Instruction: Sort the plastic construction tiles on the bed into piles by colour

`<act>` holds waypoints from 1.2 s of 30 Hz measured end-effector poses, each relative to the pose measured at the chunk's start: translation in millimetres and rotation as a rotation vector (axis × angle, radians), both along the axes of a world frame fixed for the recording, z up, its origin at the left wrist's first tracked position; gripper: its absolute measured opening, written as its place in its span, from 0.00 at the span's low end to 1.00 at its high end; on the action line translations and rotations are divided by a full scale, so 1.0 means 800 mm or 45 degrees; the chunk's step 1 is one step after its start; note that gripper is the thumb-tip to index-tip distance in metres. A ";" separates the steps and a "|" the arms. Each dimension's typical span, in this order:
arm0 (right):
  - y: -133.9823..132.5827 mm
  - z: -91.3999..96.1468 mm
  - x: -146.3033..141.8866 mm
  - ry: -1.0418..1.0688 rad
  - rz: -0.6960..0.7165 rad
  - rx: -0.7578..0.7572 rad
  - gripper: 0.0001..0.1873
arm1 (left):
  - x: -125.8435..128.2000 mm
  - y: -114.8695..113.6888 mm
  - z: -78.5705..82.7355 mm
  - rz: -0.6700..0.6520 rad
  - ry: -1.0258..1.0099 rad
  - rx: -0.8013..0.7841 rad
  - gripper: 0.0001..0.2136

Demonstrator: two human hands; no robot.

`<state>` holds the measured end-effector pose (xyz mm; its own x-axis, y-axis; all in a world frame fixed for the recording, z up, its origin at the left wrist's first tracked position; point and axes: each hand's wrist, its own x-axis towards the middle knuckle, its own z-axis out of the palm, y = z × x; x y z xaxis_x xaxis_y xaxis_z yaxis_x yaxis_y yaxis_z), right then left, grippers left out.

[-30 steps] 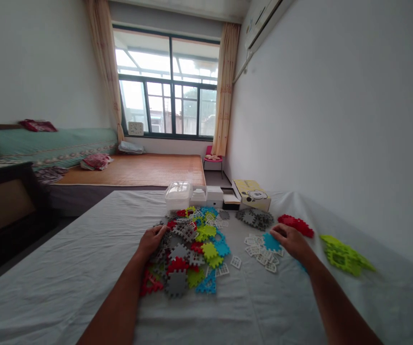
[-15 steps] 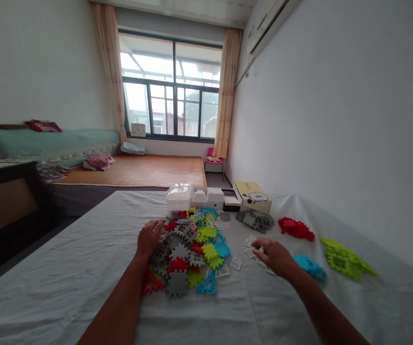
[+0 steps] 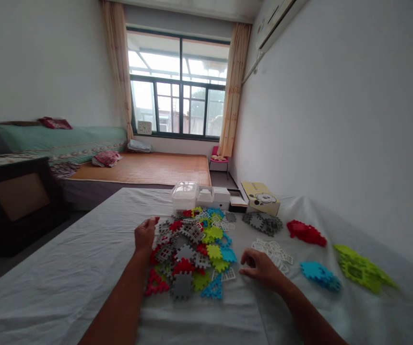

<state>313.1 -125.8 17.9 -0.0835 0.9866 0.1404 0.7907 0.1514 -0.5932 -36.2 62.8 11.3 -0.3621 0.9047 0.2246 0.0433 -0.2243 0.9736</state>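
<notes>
A mixed heap of toothed plastic building pieces (image 3: 184, 254) in grey, red, lime, blue and white lies in front of me. My left hand (image 3: 145, 235) rests at the heap's left edge, its fingers loosely bent, and I see nothing held in it. Just right of the heap, my right hand (image 3: 258, 267) is low over the cloth with thumb and fingers curled in. Whatever may be between those fingertips is hidden. Behind that hand spreads a group of white window-frame pieces (image 3: 273, 250). White lattice pieces (image 3: 229, 274) also lie at the heap's lower right.
Separate piles of grey (image 3: 264, 223), red (image 3: 306, 232), blue (image 3: 320, 276) and lime pieces (image 3: 362, 268) lie to the right. A clear plastic container (image 3: 184, 195), a white box (image 3: 221, 197) and a yellow box (image 3: 261, 196) line the back of the cloth-covered surface (image 3: 101, 254).
My right hand has moved left and slightly down, from the white group to beside the heap, where a loose white piece lay. My left hand has drawn its fingers back from the heap.
</notes>
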 end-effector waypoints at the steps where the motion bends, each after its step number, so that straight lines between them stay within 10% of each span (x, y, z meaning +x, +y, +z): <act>1: 0.001 0.001 0.003 0.021 -0.016 0.020 0.07 | 0.003 -0.003 0.001 0.029 0.241 0.060 0.14; 9: 0.013 -0.008 0.059 -0.125 -0.458 0.445 0.11 | 0.005 -0.006 -0.002 -0.018 0.720 0.150 0.19; 19: 0.016 -0.013 -0.049 -0.264 0.215 0.317 0.21 | 0.005 -0.003 -0.006 -0.152 0.668 0.098 0.19; 36: 0.003 -0.003 -0.040 -0.410 0.199 0.473 0.18 | 0.004 -0.005 0.000 -0.132 0.733 0.153 0.19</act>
<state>280.8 -123.1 15.7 -0.3229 0.8472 0.4219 0.8753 0.4369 -0.2075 -33.0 59.0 11.2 -0.0625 0.8850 0.4614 0.5287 -0.3627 0.7674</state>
